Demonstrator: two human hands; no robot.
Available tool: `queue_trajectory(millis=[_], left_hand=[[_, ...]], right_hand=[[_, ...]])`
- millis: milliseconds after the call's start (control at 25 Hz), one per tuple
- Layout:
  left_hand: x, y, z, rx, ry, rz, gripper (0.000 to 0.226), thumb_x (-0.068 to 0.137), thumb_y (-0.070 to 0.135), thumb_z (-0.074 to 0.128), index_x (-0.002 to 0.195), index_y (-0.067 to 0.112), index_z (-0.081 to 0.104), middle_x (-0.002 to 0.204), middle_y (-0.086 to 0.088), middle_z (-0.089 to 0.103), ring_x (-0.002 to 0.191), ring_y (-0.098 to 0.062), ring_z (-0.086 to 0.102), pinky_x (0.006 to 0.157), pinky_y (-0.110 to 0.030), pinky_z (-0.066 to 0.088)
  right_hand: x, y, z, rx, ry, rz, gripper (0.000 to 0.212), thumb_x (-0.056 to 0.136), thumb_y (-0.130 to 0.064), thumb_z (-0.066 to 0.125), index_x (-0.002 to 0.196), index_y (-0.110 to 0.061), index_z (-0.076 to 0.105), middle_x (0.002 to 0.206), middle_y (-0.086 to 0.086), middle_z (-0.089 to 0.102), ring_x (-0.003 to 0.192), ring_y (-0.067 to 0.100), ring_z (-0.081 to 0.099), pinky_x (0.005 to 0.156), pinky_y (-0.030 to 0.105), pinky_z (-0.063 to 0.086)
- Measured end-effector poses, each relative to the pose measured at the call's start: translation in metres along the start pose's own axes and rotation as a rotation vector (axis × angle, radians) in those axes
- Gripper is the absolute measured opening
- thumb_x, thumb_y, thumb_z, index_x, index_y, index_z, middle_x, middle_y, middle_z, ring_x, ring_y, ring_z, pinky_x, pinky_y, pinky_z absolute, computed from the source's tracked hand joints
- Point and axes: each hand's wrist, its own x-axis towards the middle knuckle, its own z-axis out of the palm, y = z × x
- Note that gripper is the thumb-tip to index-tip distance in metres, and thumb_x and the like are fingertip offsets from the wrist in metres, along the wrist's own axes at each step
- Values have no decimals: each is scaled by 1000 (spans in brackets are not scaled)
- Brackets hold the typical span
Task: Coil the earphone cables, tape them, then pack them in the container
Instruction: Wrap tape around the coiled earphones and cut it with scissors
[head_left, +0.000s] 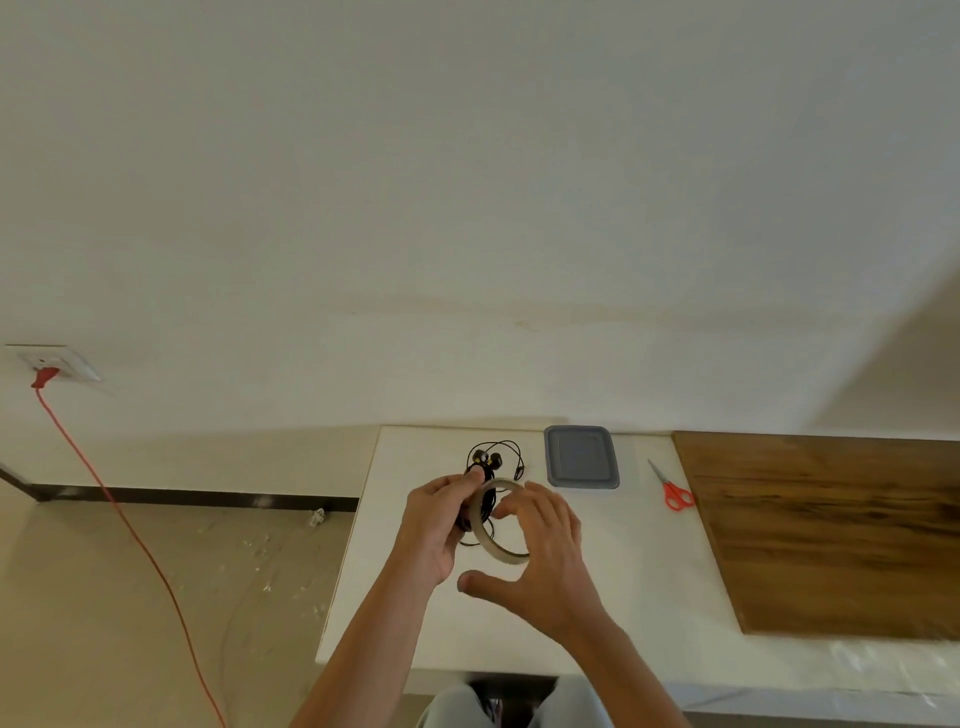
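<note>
Left hand (434, 525) and right hand (545, 551) meet above the white tabletop (639, 582), in front of the grey lidded container (581, 457). The right, fingers spread loose, touches the tape roll (477, 526); the left grips the coiled earphones (487, 460). Red scissors (676, 493) lie nearby.

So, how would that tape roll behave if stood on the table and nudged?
The tape roll is a thin ring with a wide open centre, so probably light. Stood on edge on the smooth white table, it would likely roll or topple flat. It looks evenly round against the left hand, so fairly stiff.
</note>
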Motion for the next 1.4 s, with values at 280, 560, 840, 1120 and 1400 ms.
queue_trajectory(millis=[280,560,840,1120,1400], left_hand=[[13,5,-11,-32,18,1,17,86,16,71,82,0,71,57,-1,65,47,-10,58,56,-27,48],[32,-11,-10,314,209,195,22,89,27,65,75,15,76,67,0,66,61,-12,53,56,-22,42],[45,-17,-5,557,340,507,20,94,21,56,82,14,71,72,9,68,67,-1,59,56,-4,39],[73,-37,9,509,341,438,31,94,19,54,71,6,70,61,4,64,56,-7,52,51,-7,38],[119,-74,23,499,287,276,34,90,26,59,63,5,64,59,-11,57,59,-15,45,57,-27,36]], right_hand=[[8,14,8,55,137,-116,15,88,-27,59,82,-14,65,75,-9,67,68,9,60,79,18,47],[22,21,5,132,83,-42,11,95,-19,55,85,-15,59,66,-4,57,54,18,50,51,31,45],[26,31,4,-235,82,11,26,99,-38,45,88,-17,55,62,-14,47,47,6,38,54,13,21],[34,71,15,-174,-29,255,24,96,-46,46,84,-26,50,65,-11,53,55,11,50,52,23,38],[42,142,39,139,-90,466,11,91,-37,58,86,-27,59,72,-11,60,59,7,53,50,14,40]])
